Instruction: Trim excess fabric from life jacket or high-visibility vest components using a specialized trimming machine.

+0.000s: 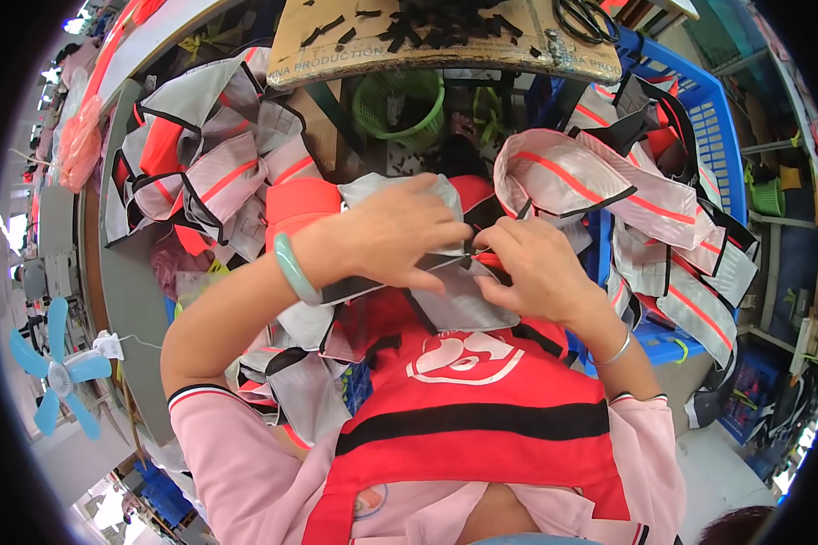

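A grey fabric piece (468,300) with dark edging lies across my lap, over a red apron (473,391). My left hand (400,232) rests on the fabric with its fingers spread and the thumb apart. My right hand (536,272) is closed in a pinch at the fabric's dark edge, next to the left fingertips. Something orange-red shows between its thumb and forefinger; its kind is hard to make out. Beyond the right hand curls a pale fabric strip (600,186) with an orange stripe and black edging.
Striped fabric pieces (218,173) are heaped at the left; more hang over a blue crate (713,109) at the right. Ahead, a cardboard-covered board (336,64) carries dark scraps and scissors (586,18). A green basket (400,132) stands below it. A blue fan (59,374) is far left.
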Available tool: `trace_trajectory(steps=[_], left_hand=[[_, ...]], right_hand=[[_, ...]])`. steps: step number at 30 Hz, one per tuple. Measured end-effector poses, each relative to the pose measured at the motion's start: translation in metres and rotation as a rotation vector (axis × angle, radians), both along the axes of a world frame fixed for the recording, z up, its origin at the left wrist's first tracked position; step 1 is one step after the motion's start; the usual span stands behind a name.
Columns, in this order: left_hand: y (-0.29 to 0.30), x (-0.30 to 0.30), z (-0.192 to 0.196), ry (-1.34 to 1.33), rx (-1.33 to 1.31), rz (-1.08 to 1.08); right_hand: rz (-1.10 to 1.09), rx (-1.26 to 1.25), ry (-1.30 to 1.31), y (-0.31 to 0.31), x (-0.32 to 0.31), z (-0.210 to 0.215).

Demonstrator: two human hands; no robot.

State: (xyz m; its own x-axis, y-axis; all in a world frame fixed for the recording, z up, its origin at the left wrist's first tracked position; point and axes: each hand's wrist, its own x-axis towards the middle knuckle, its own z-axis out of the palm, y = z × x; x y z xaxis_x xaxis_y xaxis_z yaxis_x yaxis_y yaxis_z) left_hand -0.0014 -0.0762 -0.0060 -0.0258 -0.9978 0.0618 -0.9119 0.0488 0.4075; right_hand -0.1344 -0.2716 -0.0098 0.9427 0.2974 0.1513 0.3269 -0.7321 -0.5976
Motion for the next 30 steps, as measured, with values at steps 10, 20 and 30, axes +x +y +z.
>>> trace_trajectory(steps=[10, 20, 30], left_hand=[[-0.007, -0.034, 0.003, -0.418, 0.286, 0.251], [0.016, -0.025, 0.055, -0.42, 0.037, 0.08], [0.028, 0.016, 0.073, -0.106, 0.007, 0.144]], right_hand=[[-0.01, -0.011, 0.105, 0.015, -0.013, -0.007], [0.123, 0.206, 0.186, 0.007, 0.014, 0.003], [0.028, 0.245, 0.083, -0.01, 0.033, 0.037]])
